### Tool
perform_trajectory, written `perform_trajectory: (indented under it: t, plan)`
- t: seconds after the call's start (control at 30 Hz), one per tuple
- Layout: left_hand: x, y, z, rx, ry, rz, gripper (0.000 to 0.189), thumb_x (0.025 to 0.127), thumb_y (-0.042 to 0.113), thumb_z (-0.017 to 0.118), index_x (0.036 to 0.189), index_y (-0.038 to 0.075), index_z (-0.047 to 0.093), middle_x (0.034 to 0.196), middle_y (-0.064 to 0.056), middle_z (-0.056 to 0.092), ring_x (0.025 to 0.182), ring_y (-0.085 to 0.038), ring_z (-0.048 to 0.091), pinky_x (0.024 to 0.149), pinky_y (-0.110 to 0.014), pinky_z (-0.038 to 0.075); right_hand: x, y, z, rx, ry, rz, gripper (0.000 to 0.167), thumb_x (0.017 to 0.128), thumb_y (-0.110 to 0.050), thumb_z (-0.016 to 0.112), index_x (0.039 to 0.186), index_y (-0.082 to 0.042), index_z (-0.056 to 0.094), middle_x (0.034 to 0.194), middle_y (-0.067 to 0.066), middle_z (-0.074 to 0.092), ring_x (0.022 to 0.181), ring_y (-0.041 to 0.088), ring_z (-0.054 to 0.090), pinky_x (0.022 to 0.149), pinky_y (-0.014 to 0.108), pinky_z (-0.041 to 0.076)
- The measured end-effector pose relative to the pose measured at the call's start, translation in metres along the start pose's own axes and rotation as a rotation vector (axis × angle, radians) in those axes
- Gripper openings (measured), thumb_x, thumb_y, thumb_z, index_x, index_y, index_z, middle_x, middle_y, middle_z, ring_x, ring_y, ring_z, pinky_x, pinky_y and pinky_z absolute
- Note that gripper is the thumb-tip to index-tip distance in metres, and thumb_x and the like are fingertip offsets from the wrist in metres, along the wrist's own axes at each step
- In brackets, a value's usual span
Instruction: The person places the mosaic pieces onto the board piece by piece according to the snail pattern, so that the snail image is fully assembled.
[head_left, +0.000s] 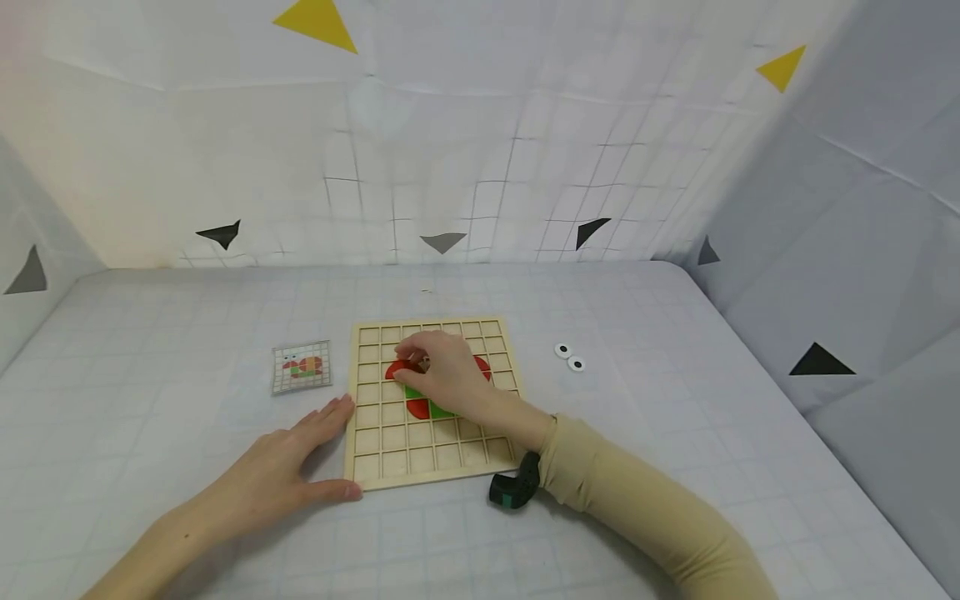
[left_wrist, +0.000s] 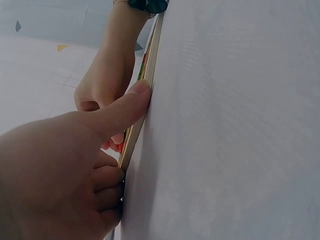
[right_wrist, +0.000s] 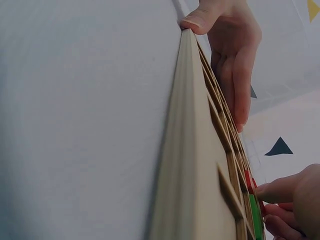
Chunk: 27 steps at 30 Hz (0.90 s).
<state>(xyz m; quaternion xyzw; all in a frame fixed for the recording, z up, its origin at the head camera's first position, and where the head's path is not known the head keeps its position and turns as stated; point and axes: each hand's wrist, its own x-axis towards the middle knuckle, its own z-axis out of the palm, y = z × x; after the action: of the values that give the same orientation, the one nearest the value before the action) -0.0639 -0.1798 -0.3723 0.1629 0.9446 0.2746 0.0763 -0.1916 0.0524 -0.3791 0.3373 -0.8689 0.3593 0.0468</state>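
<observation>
A square wooden board [head_left: 382,464] with raised grid lines lies flat on the table. Several red and green pieces sit in its middle cells, among them a green piece [head_left: 442,412] and a red piece [head_left: 480,364]. My left hand [head_left: 281,471] braces the board's near left corner, thumb at the front edge and fingers along the left side. Over the pieces, my right hand [head_left: 450,375] bends its thumb and fingertips about another red piece [head_left: 397,367] at the left of the group. The right palm covers part of the group.
Left of the board lies a small clear card [head_left: 302,367] with a gridded picture of coloured shapes. Two googly eyes [head_left: 569,357] lie on the table to the right. A black device [head_left: 516,483] is at the right wrist. White sheets with coloured triangles stand behind and beside.
</observation>
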Motion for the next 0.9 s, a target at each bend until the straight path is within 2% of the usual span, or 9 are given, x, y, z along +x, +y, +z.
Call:
perform_trajectory:
  t: [0.6, 0.77, 0.9]
  plan:
    - [0.001, 0.0, 0.0, -0.002, -0.005, 0.003, 0.108, 0.074, 0.076, 0.066, 0.158, 0.017, 0.032, 0.16, -0.009, 0.035, 0.144, -0.041, 0.036, 0.11, -0.064, 0.035, -0.007, 0.001, -0.001, -0.014, 0.011, -0.049, 0.022, 0.088, -0.014, 0.077, 0.109, -0.006, 0.075, 0.096, 0.003, 0.075, 0.084, 0.016, 0.061, 0.071, 0.02, 0.049]
    - [0.0, 0.001, 0.0, -0.002, 0.0, 0.005, 0.107, 0.074, 0.076, 0.067, 0.158, 0.018, 0.033, 0.16, -0.009, 0.036, 0.144, -0.041, 0.037, 0.11, -0.064, 0.035, -0.016, 0.006, -0.011, -0.017, 0.033, -0.027, 0.026, 0.088, -0.018, 0.078, 0.112, -0.009, 0.075, 0.103, 0.001, 0.075, 0.088, 0.016, 0.061, 0.073, 0.025, 0.051]
    - [0.0, 0.002, 0.0, 0.002, 0.001, 0.002, 0.107, 0.074, 0.074, 0.069, 0.157, 0.016, 0.033, 0.16, -0.009, 0.036, 0.144, -0.041, 0.036, 0.11, -0.064, 0.035, -0.027, 0.016, -0.028, -0.015, 0.031, 0.004, 0.027, 0.088, -0.019, 0.078, 0.113, -0.01, 0.075, 0.106, -0.001, 0.074, 0.095, 0.015, 0.062, 0.083, 0.03, 0.052]
